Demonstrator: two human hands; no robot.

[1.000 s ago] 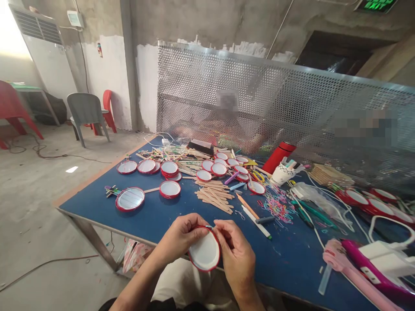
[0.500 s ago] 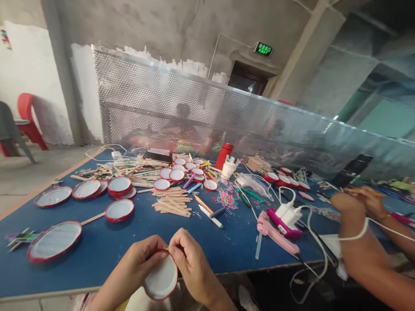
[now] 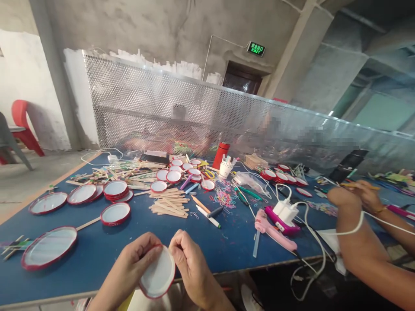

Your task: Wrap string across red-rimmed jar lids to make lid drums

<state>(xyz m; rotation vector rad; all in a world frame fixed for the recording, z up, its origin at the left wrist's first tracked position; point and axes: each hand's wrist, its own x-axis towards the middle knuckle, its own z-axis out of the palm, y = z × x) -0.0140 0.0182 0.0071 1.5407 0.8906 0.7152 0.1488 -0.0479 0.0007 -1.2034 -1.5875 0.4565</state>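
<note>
Red-rimmed round lid (image 3: 158, 272) sits at lower centre of frame, pinched at its upper rim in a narrow grip between left hand (image 3: 132, 268) and right hand (image 3: 191, 270). Item appears light and stiff; rim offers the surest hold. Blue worktable (image 3: 223, 246) below carries scattered craft sticks (image 3: 168, 206); perforated metal screen (image 3: 145, 103) stands beyond.

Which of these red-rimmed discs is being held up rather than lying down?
The white disc between the person's left hand and right hand; all the others lie on the blue table.
</note>
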